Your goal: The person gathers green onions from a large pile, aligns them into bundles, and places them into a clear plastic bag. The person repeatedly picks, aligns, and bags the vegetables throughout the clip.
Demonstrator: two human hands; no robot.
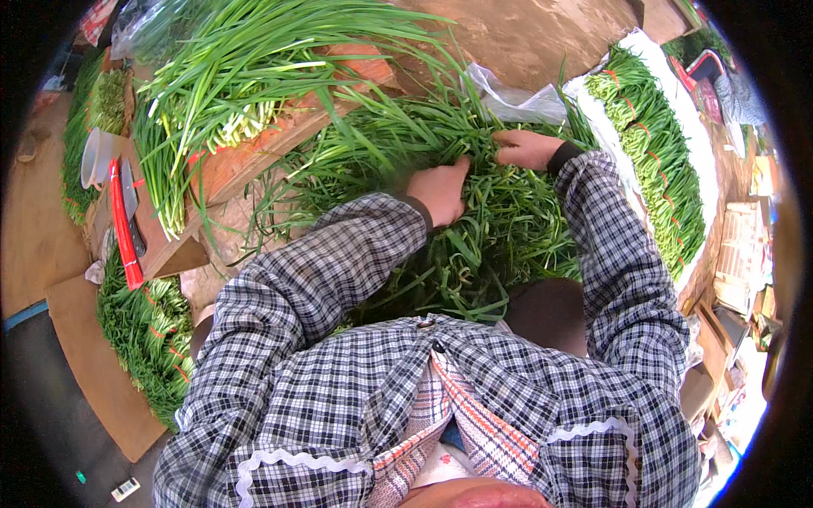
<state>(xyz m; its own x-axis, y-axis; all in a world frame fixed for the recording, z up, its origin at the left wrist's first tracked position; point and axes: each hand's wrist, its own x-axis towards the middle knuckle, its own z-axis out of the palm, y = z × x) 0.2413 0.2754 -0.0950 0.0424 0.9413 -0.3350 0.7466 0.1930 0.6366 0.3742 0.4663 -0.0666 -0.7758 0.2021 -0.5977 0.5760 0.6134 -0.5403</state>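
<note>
Both my hands are in a heap of loose garlic chives (508, 222) in front of my body. My left hand (439, 192) is low in the heap, its back towards me and its fingertips hidden among the leaves. Just to the right and farther off, my right hand (526, 150) reaches in from the side. Its thumb and fingers touch the leaves, but I cannot tell how firmly either hand grips. Long cut chives (254, 82) with pale stem ends lie on a wooden board (279, 143) to the left.
Red ties (124, 222), a knife (130, 197) and a translucent plastic cup (100, 155) are at the board's left end. Banded chive bunches line a white sheet (702, 171) on the right. More bunches (168, 336) lie at lower left. Clear plastic film (517, 98) lies beyond my hands.
</note>
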